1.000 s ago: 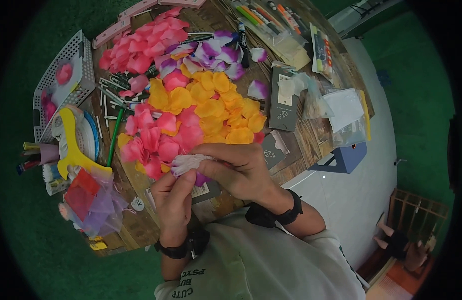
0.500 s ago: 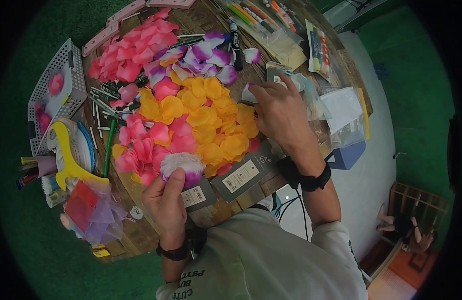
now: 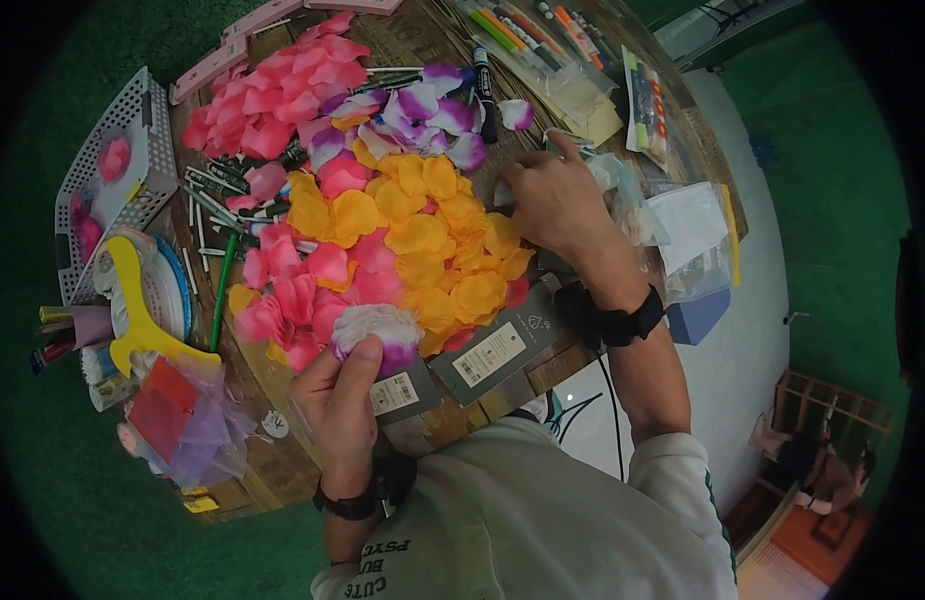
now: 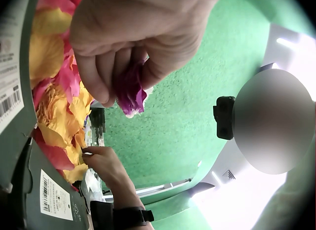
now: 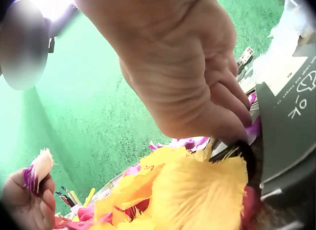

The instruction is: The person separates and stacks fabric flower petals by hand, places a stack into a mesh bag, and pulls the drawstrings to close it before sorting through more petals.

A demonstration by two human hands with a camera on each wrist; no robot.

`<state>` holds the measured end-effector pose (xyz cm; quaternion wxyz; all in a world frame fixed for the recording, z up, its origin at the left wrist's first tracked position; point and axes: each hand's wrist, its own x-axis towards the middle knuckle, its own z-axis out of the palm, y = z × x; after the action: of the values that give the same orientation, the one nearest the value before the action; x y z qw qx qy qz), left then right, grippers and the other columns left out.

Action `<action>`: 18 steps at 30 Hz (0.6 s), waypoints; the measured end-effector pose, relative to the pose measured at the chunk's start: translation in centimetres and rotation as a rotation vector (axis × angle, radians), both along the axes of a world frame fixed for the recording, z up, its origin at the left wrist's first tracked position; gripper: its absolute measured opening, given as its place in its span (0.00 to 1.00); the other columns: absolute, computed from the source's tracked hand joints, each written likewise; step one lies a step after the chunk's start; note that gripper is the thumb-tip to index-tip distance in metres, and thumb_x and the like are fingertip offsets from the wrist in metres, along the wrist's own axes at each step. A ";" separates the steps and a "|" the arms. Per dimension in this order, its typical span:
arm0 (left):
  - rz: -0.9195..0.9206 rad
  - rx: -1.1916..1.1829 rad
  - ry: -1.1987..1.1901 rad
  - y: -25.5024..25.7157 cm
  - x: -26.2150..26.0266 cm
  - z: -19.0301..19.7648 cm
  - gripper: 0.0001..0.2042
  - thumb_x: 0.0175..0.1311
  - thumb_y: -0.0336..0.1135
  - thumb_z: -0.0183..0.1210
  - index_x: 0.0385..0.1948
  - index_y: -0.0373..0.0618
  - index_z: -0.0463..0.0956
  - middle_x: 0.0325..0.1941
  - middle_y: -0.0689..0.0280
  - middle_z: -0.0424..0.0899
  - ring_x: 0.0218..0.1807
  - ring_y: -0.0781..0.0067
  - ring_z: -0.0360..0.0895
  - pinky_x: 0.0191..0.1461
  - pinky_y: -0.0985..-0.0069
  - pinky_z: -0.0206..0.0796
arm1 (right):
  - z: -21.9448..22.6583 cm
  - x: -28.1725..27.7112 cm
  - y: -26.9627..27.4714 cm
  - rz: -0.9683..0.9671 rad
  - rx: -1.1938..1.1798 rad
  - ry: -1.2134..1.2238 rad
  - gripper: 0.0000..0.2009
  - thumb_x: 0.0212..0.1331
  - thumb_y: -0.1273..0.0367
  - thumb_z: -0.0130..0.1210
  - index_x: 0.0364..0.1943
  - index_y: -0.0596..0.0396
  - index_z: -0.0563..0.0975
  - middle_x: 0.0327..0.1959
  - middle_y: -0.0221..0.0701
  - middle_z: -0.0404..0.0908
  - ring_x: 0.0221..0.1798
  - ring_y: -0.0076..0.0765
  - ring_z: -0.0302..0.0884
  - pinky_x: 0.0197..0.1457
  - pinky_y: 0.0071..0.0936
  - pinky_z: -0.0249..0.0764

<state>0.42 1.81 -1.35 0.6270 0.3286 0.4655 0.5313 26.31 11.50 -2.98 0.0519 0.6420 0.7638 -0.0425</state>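
My left hand (image 3: 338, 410) pinches a small stack of white-and-purple artificial petals (image 3: 378, 330) between thumb and fingers, just above the near side of the petal pile. Its purple underside (image 4: 131, 91) faces the left wrist camera. Out to the right, beyond the yellow petals (image 3: 423, 235), my right hand (image 3: 561, 205) reaches down to the table with bent fingers. A single purple-and-white petal (image 5: 254, 127) shows at its fingertips, between thumb and fingers. Pink petals (image 3: 293, 300) lie heaped beside the yellow ones.
Dark grey boxes (image 3: 523, 330) lie at the near edge. More purple-and-white petals (image 3: 418, 115) and a pink heap (image 3: 273, 90) lie farther back, with markers (image 3: 218, 200) among them. A perforated basket (image 3: 148, 200) and yellow tape holder (image 3: 138, 310) stand left; plastic bags (image 3: 698, 265) lie right.
My right hand has left the petal stack at my left hand and moved right to the lone petal. Over the last half second it has stayed there. My left hand keeps its pinch.
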 end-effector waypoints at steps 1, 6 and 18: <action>0.001 -0.006 0.007 0.0 0.0 0.1 0.09 0.59 0.25 0.56 0.38 0.31 0.78 0.37 0.64 0.81 0.39 0.79 0.76 0.47 0.81 0.66 | -0.1 -0.2 0.1 0.014 -0.004 -0.011 0.14 0.35 0.73 0.53 0.33 0.56 0.79 0.32 0.42 0.80 0.41 0.41 0.78 0.67 0.39 0.55; 0.021 0.003 0.027 0.0 -0.2 0.1 0.09 0.59 0.25 0.56 0.38 0.31 0.78 0.37 0.64 0.82 0.39 0.80 0.76 0.46 0.81 0.66 | 1.0 -0.5 -0.1 0.013 0.121 0.061 0.13 0.38 0.73 0.54 0.33 0.59 0.79 0.25 0.42 0.79 0.33 0.38 0.79 0.59 0.33 0.66; -0.295 0.021 -0.065 0.6 -0.8 1.3 0.11 0.56 0.24 0.55 0.40 0.27 0.76 0.36 0.57 0.81 0.38 0.72 0.77 0.54 0.71 0.66 | 3.6 -5.9 -4.9 -0.343 -0.608 1.795 0.19 0.46 0.81 0.60 0.47 0.63 0.76 0.32 0.34 0.82 0.34 0.21 0.78 0.37 0.16 0.72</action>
<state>-0.40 2.39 -0.01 0.7095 0.3825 0.3859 0.4486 20.41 6.58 0.63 -0.3946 0.4324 0.3708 -0.7210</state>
